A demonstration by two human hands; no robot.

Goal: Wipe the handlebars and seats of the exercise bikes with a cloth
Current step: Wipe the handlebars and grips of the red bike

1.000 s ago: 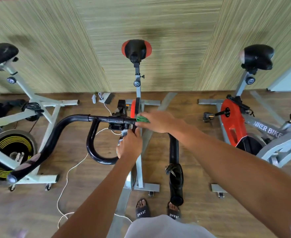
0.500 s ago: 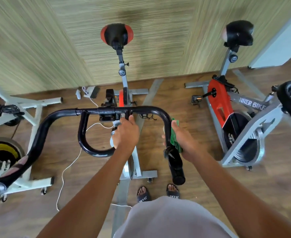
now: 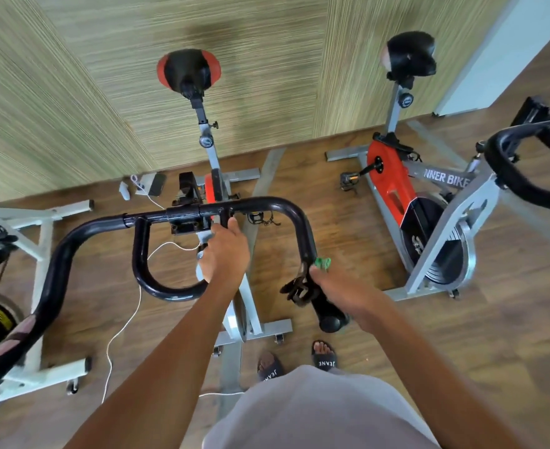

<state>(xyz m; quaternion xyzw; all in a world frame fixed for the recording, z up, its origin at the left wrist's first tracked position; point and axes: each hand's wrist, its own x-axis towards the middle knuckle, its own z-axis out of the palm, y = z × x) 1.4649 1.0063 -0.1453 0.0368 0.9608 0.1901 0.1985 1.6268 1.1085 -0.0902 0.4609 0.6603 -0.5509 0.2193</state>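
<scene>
One short stretch of handlebar (image 3: 268, 203) lies below the right hand (image 3: 336, 288), which clasps the cloth (image 3: 322, 263) round it; the left hand (image 3: 225, 254) grips the middle loop.

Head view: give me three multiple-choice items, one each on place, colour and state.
1. Where is the green cloth? A on the floor; B on the handlebar's right arm; C in a bucket.
2. Colour of the middle seat? A black and red; B white; C blue.
3. The left hand is: A hanging free; B gripping the handlebar; C holding the cloth.

B: the right hand holds it against that arm.
A: red sides, black centre.
B: its fingers curl round the handlebar.
</scene>
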